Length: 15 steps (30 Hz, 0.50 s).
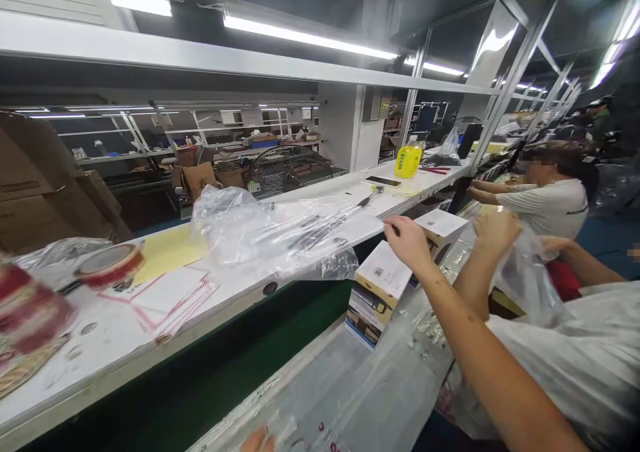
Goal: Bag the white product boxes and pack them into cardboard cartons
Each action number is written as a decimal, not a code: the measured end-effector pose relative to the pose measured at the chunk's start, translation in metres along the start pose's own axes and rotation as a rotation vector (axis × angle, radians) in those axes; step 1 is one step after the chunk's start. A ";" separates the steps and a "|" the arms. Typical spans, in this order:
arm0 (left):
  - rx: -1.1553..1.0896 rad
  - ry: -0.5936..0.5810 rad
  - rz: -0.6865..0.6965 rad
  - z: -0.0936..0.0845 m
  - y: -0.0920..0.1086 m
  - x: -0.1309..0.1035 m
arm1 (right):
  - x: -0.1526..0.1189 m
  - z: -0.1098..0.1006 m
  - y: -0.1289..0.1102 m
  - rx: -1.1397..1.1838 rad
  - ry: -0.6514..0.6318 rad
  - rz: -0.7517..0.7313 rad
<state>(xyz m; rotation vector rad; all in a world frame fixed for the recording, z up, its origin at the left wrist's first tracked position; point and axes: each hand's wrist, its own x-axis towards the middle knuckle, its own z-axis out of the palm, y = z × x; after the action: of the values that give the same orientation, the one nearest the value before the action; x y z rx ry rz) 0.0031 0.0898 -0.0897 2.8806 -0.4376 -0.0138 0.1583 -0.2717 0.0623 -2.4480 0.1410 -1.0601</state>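
My right hand reaches in from the lower right, above a printed cardboard box with a white top and a barcode label. Its fingers are curled together with a small dark spot between them; what they hold, if anything, is unclear. Behind the hand stands a second, similar box. Both boxes stand on the grey work surface. Only some fingertips of my left hand show at the bottom edge, and the rest is out of view. Clear plastic bags lie across the white shelf beyond the boxes.
On the white shelf are a tape roll, red-edged papers, a phone and a yellow bottle. At right, a co-worker's hand is beside a plastic bag; another person sits farther along.
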 end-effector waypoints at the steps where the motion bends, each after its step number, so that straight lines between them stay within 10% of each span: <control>1: -0.018 0.008 0.057 -0.007 0.024 0.013 | 0.015 0.011 0.000 -0.020 -0.041 -0.017; 5: -0.127 0.004 0.445 -0.019 0.146 0.095 | 0.035 0.055 -0.006 -0.038 -0.136 -0.055; 8: -0.163 0.010 0.398 -0.007 0.220 0.159 | 0.033 0.062 -0.007 -0.047 -0.099 -0.012; 15: -0.180 -0.160 0.136 -0.016 0.233 0.235 | 0.068 0.002 -0.022 -0.152 -0.219 -0.209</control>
<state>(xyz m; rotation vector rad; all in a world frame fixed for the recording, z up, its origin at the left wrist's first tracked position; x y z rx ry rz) 0.1602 -0.1920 -0.0159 2.6776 -0.6265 -0.2490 0.2053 -0.2698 0.1161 -2.7448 -0.1111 -0.8828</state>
